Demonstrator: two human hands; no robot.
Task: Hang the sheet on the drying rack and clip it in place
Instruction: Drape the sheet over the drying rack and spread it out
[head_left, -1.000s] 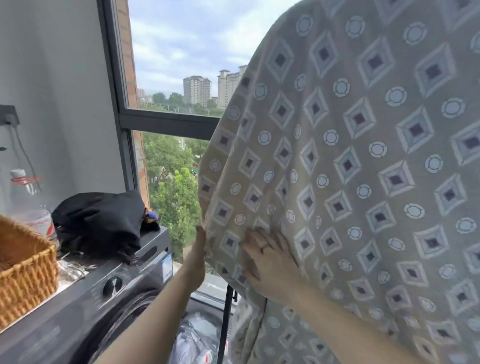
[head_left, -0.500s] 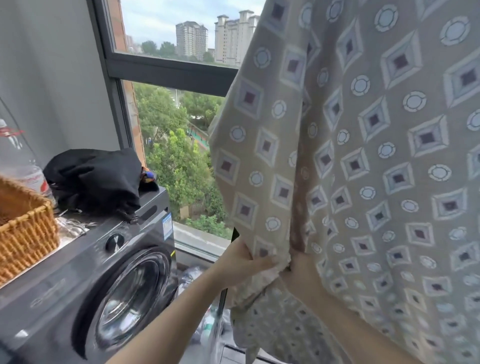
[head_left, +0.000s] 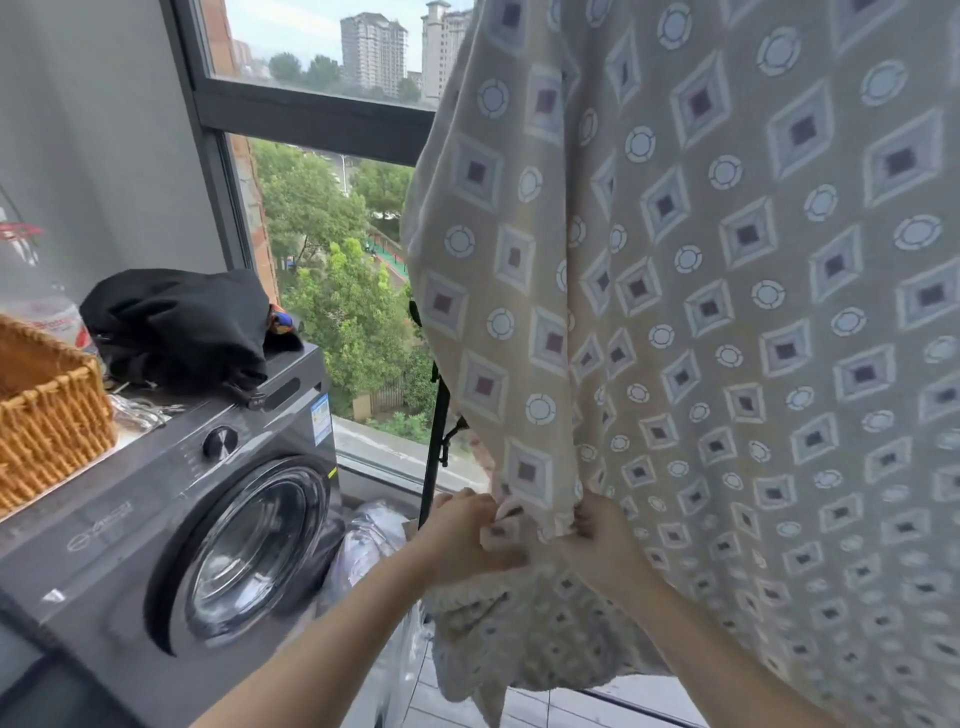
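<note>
A beige sheet with a diamond and circle pattern hangs down over the right half of the view, draped from above the frame. Its lower left edge is bunched between my hands. My left hand pinches the gathered edge from the left. My right hand grips the same bunch from the right, fingers tucked into the fabric. A black upright pole of the drying rack shows just left of the sheet; the rest of the rack is hidden behind the cloth. No clip is visible.
A dark grey washing machine stands at left, carrying a wicker basket and a black bag. Plastic-wrapped bundles lie on the floor between machine and rack. A large window is behind.
My hands have slid down the sheet's left edge and closed on its lower corner, bunching it. My view has tilted down, showing more of the washing machine.
</note>
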